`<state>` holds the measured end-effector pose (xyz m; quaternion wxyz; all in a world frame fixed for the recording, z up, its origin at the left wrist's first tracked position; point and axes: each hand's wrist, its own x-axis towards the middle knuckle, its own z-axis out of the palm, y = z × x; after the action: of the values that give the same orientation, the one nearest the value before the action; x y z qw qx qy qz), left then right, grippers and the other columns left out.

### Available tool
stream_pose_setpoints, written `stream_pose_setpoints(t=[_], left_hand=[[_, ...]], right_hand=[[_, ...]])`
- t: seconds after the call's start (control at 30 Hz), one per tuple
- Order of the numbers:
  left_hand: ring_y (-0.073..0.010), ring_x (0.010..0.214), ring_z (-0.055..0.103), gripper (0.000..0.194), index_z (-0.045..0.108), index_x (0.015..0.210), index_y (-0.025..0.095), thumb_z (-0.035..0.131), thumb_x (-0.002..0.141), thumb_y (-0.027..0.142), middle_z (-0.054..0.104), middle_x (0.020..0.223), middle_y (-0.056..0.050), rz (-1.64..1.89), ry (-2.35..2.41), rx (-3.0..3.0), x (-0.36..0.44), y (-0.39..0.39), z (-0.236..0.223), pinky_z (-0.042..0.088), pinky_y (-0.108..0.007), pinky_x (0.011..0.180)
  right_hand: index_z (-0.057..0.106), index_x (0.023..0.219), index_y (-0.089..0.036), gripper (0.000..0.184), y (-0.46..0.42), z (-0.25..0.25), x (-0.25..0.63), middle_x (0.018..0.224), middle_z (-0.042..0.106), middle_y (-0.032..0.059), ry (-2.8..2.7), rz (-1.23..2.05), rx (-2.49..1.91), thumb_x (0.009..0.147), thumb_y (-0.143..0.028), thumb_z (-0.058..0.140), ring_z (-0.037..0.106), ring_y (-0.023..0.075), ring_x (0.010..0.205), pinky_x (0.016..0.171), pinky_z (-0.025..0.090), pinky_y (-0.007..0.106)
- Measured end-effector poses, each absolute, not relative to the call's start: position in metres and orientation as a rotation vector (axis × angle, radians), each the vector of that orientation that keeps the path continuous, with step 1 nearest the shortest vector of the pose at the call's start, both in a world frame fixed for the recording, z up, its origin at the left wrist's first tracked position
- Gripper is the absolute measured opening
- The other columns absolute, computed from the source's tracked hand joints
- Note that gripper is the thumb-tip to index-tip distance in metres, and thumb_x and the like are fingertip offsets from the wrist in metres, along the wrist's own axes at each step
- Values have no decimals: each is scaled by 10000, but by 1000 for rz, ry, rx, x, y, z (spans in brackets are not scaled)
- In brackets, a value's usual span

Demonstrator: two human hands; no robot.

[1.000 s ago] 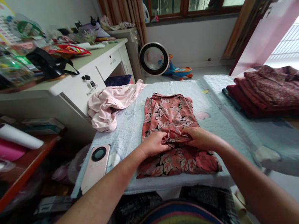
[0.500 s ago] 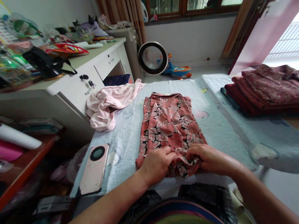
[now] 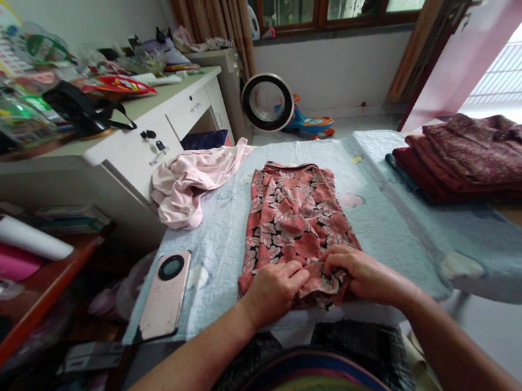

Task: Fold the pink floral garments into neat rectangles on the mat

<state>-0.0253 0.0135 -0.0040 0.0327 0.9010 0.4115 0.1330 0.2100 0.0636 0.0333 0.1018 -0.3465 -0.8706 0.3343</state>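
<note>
Pale blue and quilted on top, the desk [image 3: 396, 246] fills the middle of the frame and stretches to the lower right, where its edge rounds off. White drawer fronts mark the cabinet [image 3: 135, 170] I see across the upper left, its top crowded with clutter too mixed for me to sort from here. At the right of the frame sits the stack [image 3: 490, 148], dark red folded layers with a speckled piece uppermost. Just below centre I have the floral cloth [image 3: 301, 208], leaf-printed in red and black, lying flat at its far end and bunched at its near one. Left of centre, near its far corner, the pink cloth [image 3: 193, 184] lies crumpled. My left hand [image 3: 275, 291] and right hand [image 3: 368, 274] are both on the bunched end, fingers curled and clamped on the fabric, which puckers between them; some fingertips are hidden in the folds. Smallest, at lower left, the phone [image 3: 165, 300] rests camera side up near the left forearm.
</note>
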Motion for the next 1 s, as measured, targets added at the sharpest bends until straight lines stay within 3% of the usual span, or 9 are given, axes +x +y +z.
stream_pose_setpoints(t=[0.27, 0.4, 0.5, 0.6, 0.83, 1.0], left_hand=[[-174, 788, 638, 207, 633, 942, 180, 442, 997, 236, 658, 864, -47, 457, 1160, 2906, -22, 8, -1, 494, -282, 686], [-170, 780, 649, 237, 647, 987, 184, 425, 1005, 266, 663, 854, -50, 481, 1080, 2895, -24, -2, 1, 508, -279, 695], [-184, 861, 667, 190, 640, 1053, 198, 481, 966, 253, 674, 957, -56, 391, 1158, 2767, -27, -4, 6, 519, -275, 716], [-193, 942, 670, 286, 597, 1182, 232, 550, 900, 229, 653, 1136, -47, 320, 1324, 2567, -29, 0, 13, 529, -274, 739], [-265, 968, 675, 351, 588, 1171, 229, 613, 831, 313, 658, 1071, -71, 61, 1558, 2315, -26, 11, 21, 534, -342, 789], [-229, 888, 671, 240, 632, 1041, 223, 585, 816, 292, 621, 1089, -76, -4, 1563, 2301, -25, 17, 24, 518, -311, 732]], right_hand=[[621, 853, -182, 333, 61, 42, 207, 891, 641, 33, -2585, 1032, -1045, 601, -20, 475, 554, 177, 852, 760, 375, 263], [642, 896, -186, 364, 60, 44, 212, 896, 658, 22, -2582, 1064, -1073, 607, -37, 479, 565, 168, 840, 737, 364, 250], [638, 883, -184, 328, 61, 42, 213, 855, 654, 12, -2584, 1062, -1108, 625, -47, 489, 560, 157, 794, 699, 354, 243], [626, 866, -182, 307, 64, 36, 208, 828, 645, 7, -2566, 1037, -1126, 638, -34, 485, 556, 147, 759, 673, 353, 239], [599, 1223, -136, 532, 66, 23, 198, 1158, 628, 114, -2639, 929, -1052, 698, -55, 581, 575, 211, 1053, 891, 421, 281], [666, 1148, -136, 413, 65, 24, 195, 1094, 634, 122, -2739, 880, -1071, 737, -119, 628, 568, 231, 1018, 882, 427, 306]])
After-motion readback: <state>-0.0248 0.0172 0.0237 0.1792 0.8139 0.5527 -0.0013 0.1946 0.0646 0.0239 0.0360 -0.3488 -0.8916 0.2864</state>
